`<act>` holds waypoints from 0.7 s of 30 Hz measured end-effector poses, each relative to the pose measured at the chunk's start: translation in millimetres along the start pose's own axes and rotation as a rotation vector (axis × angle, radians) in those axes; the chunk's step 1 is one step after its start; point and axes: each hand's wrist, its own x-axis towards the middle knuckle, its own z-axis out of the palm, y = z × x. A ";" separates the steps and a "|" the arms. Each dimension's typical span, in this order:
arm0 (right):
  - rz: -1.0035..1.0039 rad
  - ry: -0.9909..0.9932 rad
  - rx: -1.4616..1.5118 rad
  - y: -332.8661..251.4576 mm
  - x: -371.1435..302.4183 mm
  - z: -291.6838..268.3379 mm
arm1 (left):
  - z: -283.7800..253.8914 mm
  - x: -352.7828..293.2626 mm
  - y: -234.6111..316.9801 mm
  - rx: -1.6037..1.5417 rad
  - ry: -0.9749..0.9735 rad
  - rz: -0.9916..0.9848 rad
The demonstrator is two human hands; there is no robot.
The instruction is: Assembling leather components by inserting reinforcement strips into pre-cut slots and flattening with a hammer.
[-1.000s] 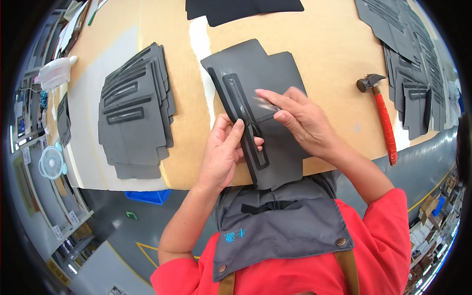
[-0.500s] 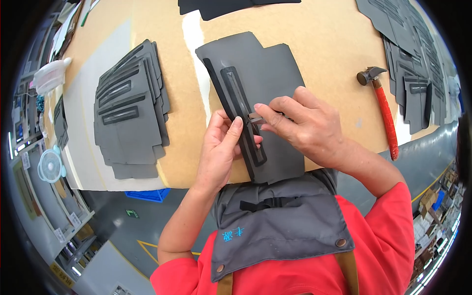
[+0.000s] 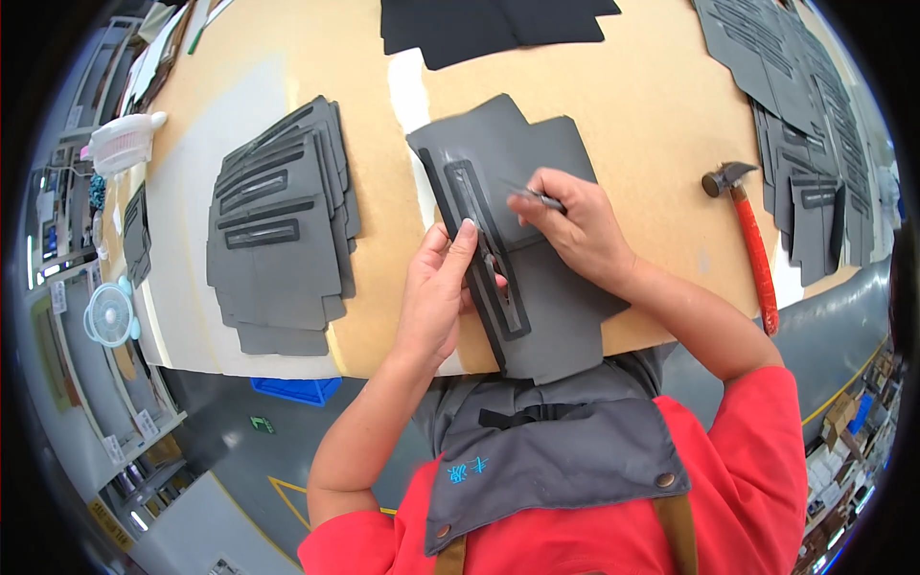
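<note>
A dark grey flat panel (image 3: 561,311) with stepped edges lies at the table's front edge, reaching over towards my lap. It has a long slot framed by a black strip (image 3: 516,321). My left hand (image 3: 431,292) pinches the panel beside this slot, thumb on top and fingers underneath, with a fingertip showing through the opening. Above the panel, right of the slot, my right hand (image 3: 585,230) is closed round small metal snips (image 3: 539,197). Their blades point up and left, apart from the panel and blurred by motion.
A pile of similar grey panels (image 3: 278,278) lies to the left, with more panels (image 3: 805,125) at the far right. A red-handled hammer (image 3: 752,249) rests on the right of the table. Black pieces (image 3: 494,29) lie at the far edge, and a small fan (image 3: 110,314) stands left.
My right hand has drawn the snips away from the slot, up and to the right. The left hand keeps its pinch on the panel. The whole view has shifted slightly.
</note>
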 end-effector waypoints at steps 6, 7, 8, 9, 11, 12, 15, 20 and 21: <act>0.091 -0.051 0.181 8.8 10.4 -27.5 | -39.3 -20.8 -16.1 -0.566 -0.129 -0.006; 0.094 -0.053 0.187 10.3 10.5 -30.6 | -38.0 -20.1 -13.7 -0.565 -0.123 -0.009; 0.023 -0.153 0.134 11.6 12.7 -35.5 | -30.9 -17.4 -8.4 -0.479 -0.126 -0.071; -0.050 -0.251 0.080 13.0 15.0 -39.0 | -25.9 -13.9 -4.5 -0.393 -0.129 -0.132; -0.080 -0.325 0.107 14.6 10.4 -40.1 | -21.0 -4.0 3.2 -0.351 -0.141 -0.103; -0.110 -0.349 0.079 14.3 10.3 -41.5 | -15.8 0.7 10.8 -0.294 -0.095 -0.104; -0.162 -0.417 0.009 12.4 12.1 -46.1 | -13.9 11.1 21.0 -0.274 -0.047 -0.127; -0.160 -0.464 -0.018 17.0 19.8 -54.2 | -21.9 13.0 7.6 -0.269 -0.115 -0.149; -0.122 -0.409 -0.038 17.0 24.4 -56.0 | -19.0 9.8 2.8 -0.276 -0.118 -0.158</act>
